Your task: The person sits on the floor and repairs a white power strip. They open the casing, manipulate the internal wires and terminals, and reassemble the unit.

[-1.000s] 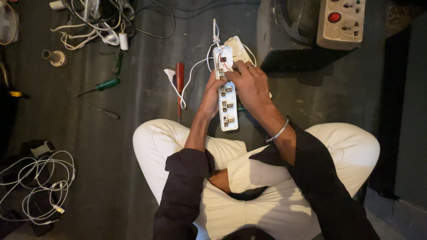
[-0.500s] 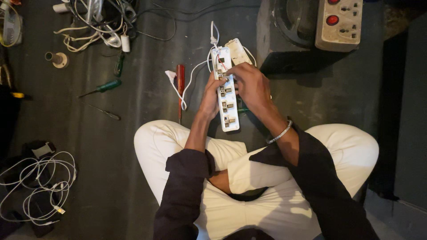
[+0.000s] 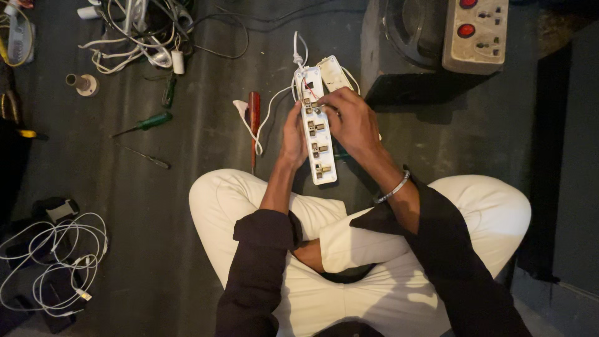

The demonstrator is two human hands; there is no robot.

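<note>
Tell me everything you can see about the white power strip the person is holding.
The long white plastic power strip is opened, its cover off, showing a row of brass socket contacts and a thin red wire near the far end. It is held lengthwise above the person's crossed legs, pointing away from them. The left hand grips its left edge; the right hand has fingers on the upper contacts. A white cord leaves its far end.

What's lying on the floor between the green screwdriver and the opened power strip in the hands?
In the head view, a red-handled screwdriver and white cable lie between the green screwdriver and the power strip.
</note>
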